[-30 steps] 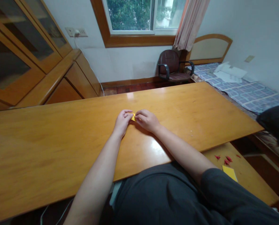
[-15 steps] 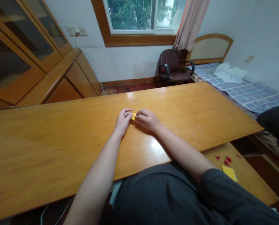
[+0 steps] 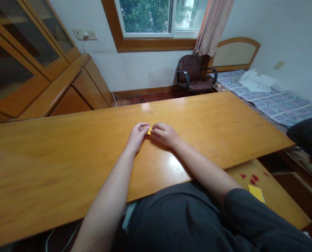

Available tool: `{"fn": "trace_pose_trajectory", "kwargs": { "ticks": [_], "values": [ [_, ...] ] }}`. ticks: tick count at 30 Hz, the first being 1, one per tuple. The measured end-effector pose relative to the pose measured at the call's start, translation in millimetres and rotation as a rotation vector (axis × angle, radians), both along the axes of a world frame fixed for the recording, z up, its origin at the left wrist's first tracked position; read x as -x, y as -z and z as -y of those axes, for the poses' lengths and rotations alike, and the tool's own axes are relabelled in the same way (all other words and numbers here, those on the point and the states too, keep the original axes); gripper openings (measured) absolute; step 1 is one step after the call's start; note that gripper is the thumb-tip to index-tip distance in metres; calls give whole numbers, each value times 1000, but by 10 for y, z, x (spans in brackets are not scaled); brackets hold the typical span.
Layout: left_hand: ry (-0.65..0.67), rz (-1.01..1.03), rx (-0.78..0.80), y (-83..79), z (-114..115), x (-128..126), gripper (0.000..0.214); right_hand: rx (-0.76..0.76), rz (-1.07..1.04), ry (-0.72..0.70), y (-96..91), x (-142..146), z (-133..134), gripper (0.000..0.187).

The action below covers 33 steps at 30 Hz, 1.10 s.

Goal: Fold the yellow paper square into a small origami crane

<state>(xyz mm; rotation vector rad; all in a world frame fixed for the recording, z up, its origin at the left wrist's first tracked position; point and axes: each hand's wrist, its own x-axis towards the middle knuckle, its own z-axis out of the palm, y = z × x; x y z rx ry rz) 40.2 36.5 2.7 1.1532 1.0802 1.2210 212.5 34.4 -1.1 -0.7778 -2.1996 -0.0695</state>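
Note:
A small piece of folded yellow paper (image 3: 149, 131) is pinched between my two hands, just above the wooden table (image 3: 66, 154). My left hand (image 3: 138, 136) grips its left side between thumb and fingers. From the right, my right hand (image 3: 164, 133) closes its fingertips on the other side. Most of the paper is hidden by the fingers, so its folded shape cannot be made out.
On a lower board at the right lie several small red folded-paper pieces (image 3: 253, 180) and a stack of yellow paper (image 3: 256, 193). A brown armchair (image 3: 191, 71) stands beyond the table. A black bag (image 3: 309, 138) sits at the right edge.
My hands have drawn slightly closer together around the yellow paper, and less of it shows between the fingers. Both hands keep their hold.

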Motion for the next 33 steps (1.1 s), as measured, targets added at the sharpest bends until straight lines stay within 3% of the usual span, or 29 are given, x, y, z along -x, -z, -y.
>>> {"fn": "trace_pose_trajectory", "kwargs": {
  "ticks": [5, 10, 16, 25, 33],
  "values": [
    [-15, -6, 3, 21, -10, 25, 29, -19, -8, 7, 10, -1, -7, 15],
    [-61, -36, -27, 37, -35, 41, 30, 55, -97, -4, 50, -7, -47, 11],
    [-109, -74, -80, 53, -64, 59, 28, 224, -214, 28, -27, -21, -12, 18],
    [-192, -177, -198, 10, -33, 73, 24, 625, -245, -1, -32, 31, -27, 30],
    [-126, -184, -233, -26, 22, -5, 23, 794, -362, -13, -12, 36, -56, 26]
  ]
}}
